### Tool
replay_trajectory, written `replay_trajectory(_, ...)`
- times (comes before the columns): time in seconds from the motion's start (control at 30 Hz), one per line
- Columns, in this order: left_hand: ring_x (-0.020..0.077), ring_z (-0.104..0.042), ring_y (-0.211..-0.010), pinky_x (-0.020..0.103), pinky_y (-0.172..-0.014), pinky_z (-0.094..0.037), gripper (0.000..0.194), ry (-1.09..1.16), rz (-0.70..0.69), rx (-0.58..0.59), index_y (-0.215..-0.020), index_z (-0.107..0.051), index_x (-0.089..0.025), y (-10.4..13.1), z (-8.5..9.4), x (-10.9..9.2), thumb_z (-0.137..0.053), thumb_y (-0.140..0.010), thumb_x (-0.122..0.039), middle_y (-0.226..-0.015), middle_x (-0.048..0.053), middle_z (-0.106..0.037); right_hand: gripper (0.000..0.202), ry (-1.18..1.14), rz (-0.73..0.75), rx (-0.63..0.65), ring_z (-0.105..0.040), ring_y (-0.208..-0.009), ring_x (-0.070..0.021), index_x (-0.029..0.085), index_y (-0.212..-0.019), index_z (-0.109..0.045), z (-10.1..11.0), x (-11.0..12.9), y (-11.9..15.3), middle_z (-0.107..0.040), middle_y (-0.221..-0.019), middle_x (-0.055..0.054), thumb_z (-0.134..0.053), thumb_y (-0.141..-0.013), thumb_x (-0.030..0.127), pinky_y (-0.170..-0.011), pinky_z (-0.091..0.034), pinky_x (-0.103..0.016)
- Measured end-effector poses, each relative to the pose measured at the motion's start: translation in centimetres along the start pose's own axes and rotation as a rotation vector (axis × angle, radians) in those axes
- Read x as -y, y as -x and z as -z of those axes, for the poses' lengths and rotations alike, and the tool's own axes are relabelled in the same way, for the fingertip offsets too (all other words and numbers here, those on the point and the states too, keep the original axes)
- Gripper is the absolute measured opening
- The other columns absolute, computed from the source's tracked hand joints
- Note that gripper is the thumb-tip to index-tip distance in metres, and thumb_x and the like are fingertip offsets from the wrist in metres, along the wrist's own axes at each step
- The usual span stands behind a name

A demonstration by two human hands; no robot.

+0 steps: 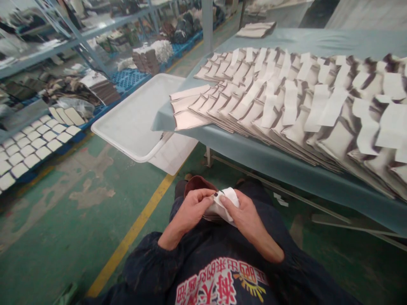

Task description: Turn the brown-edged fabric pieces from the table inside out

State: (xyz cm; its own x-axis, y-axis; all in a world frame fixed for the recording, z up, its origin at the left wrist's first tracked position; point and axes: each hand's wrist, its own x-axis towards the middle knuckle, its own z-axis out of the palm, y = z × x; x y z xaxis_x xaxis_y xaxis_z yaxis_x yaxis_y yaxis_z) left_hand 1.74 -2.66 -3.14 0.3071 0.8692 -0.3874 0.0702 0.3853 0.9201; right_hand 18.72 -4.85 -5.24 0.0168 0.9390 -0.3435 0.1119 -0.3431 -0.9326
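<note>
In my lap, both hands meet over a small bundle. My right hand (246,212) is closed on a white slip (231,195), its thumb pressed flat on top. My left hand (194,204) pinches the left edge of a pale piece (216,207), which looks like cloth and lies under the slip. A small dark patch shows between the fingertips of the two hands. Under the hands, more layered edges are partly hidden. Just beyond the left fingers is a reddish-brown rounded object (199,184), its kind unclear.
A table with a grey-green cover (222,142) holds overlapping rows of pale pieces (233,101), many with white slips (291,101) on them. A white plastic tub (127,112) stands at its left corner. Blue pallets (127,79) with stacked goods line the left side.
</note>
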Motion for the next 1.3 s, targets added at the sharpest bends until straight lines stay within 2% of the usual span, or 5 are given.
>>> replay_trajectory(0.33, 0.0167, -0.059, -0.076, 0.025, -0.070, -0.043, 0.031, -0.056, -0.021, -0.042, -0.100, -0.082, -0.013, 0.03, 0.05, 0.03, -0.061, -0.087, -0.031, -0.089, 0.006, -0.077, 0.040, 0.073, 0.047, -0.100, -0.060, -0.071, -0.0217, 0.015, -0.087, -0.069, -0.65, -0.11, -0.15, -0.070, -0.077, -0.006, -0.064, -0.083, 0.055, -0.065, -0.047, -0.032)
replay_trajectory(0.77, 0.0172, -0.061, -0.074, 0.027, -0.070, -0.043, 0.031, -0.053, 0.022, -0.055, -0.097, -0.082, -0.013, -0.16, 0.30, -0.06, -0.058, -0.085, -0.028, -0.085, 0.007, -0.078, 0.041, 0.026, 0.056, 0.001, -0.064, -0.076, -0.0232, 0.014, -0.092, -0.069, -0.22, -0.17, -0.38, -0.073, -0.086, -0.009, -0.064, -0.084, 0.054, -0.067, -0.049, -0.032)
replay_trajectory(1.0, 0.0154, -0.060, -0.072, 0.026, -0.070, -0.045, 0.028, 0.010, 0.035, -0.032, -0.096, -0.081, -0.012, -0.08, 0.20, -0.01, -0.065, -0.081, -0.029, -0.085, 0.006, -0.076, 0.040, 0.028, 0.066, -0.009, -0.064, -0.077, -0.0229, 0.014, -0.094, -0.069, -0.18, -0.13, -0.35, -0.073, -0.086, -0.009, -0.065, -0.084, 0.053, -0.067, -0.049, -0.031)
replay_trajectory(1.13, 0.0131, -0.057, -0.064, 0.024, -0.064, -0.041, 0.025, 0.038, 0.069, -0.053, -0.090, -0.078, -0.011, -0.25, -0.01, 0.14, -0.068, -0.076, -0.029, -0.078, 0.004, -0.073, 0.039, 0.050, 0.076, -0.019, -0.064, -0.076, -0.0230, 0.015, -0.093, -0.069, -0.29, -0.25, -0.35, -0.074, -0.086, -0.008, -0.064, -0.084, 0.052, -0.069, -0.049, -0.032)
replay_trajectory(1.3, 0.0110, -0.054, -0.059, 0.023, -0.060, -0.039, 0.026, 0.064, 0.092, -0.062, -0.094, -0.076, -0.012, -0.21, -0.07, 0.39, -0.071, -0.074, -0.029, -0.070, 0.001, -0.068, 0.040, 0.048, 0.061, -0.024, -0.064, -0.076, -0.0231, 0.015, -0.092, -0.069, -0.47, -0.47, -0.38, -0.073, -0.085, -0.008, -0.064, -0.083, 0.054, -0.068, -0.049, -0.032)
